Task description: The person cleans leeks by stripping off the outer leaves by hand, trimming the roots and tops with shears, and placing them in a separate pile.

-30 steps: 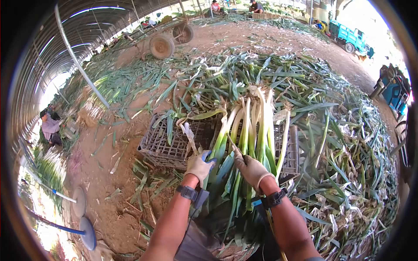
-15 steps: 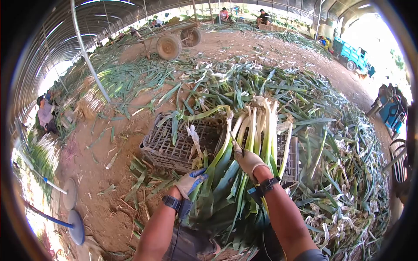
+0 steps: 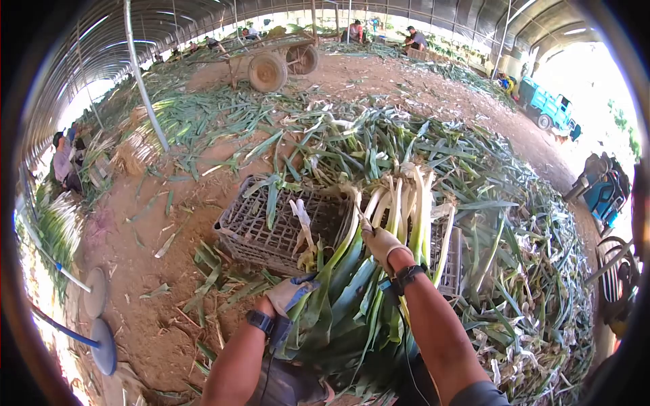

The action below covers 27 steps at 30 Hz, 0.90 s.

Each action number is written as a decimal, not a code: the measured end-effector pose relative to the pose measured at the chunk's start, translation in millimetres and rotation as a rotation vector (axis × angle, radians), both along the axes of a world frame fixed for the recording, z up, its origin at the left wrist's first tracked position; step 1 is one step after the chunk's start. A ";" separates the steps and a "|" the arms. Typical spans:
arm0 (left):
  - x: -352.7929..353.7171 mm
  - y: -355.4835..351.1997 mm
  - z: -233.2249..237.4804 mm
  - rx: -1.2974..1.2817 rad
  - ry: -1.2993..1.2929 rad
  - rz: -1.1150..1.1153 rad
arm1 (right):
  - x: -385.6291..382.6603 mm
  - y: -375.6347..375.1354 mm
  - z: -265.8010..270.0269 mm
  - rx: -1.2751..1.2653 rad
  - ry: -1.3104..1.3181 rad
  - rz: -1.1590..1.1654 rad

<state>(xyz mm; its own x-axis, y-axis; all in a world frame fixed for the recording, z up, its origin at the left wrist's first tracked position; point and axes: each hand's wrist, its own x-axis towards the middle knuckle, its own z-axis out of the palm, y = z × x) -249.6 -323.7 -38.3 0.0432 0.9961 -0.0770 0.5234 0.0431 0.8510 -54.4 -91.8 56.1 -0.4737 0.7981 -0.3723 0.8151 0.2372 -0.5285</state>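
Leeks (image 3: 399,203) lie in a bundle at the centre of the frame, their white stalks pointing up and away across a dark plastic crate (image 3: 271,223) and their green leaves fanning down toward the person's lap. The left hand (image 3: 288,292), in a pale glove with blue fingertips, is closed around the green leaves at the bundle's lower left edge. The right hand (image 3: 381,242), also gloved, sits higher, with its fingers curled tight around the stalks where white turns to green. Each wrist wears a black band, and a cable runs down from the left one.

A loose strip of pale peel (image 3: 302,220) lies on the crate just left of the stalks. Cut leaves (image 3: 514,223) are heaped thickly behind and to the right of the crate, on bare brown soil.

In the lower left of the frame, 2 blue-handled tools with round discs (image 3: 101,345) rest on the ground. A person (image 3: 62,162) crouches at the left edge. A cart (image 3: 267,71) with 2 wheels stands at the upper centre, with more people (image 3: 414,38) seated beyond it, and a blue truck (image 3: 547,107) is parked at the upper right.
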 end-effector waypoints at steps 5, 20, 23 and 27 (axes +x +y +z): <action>13.0 -1.9 14.4 -0.183 -0.626 0.305 | 21.4 19.1 -33.0 0.092 0.077 -0.081; 60.9 92.5 50.0 -0.098 -0.826 0.136 | 245.5 -4.2 31.3 -0.352 0.702 -0.392; 79.7 141.0 -5.2 -0.160 -0.550 0.155 | 287.9 -17.3 23.2 -0.410 0.843 -0.454; 131.2 128.1 73.7 -0.252 0.443 0.226 | 335.5 -28.5 -19.6 -0.387 0.868 -0.442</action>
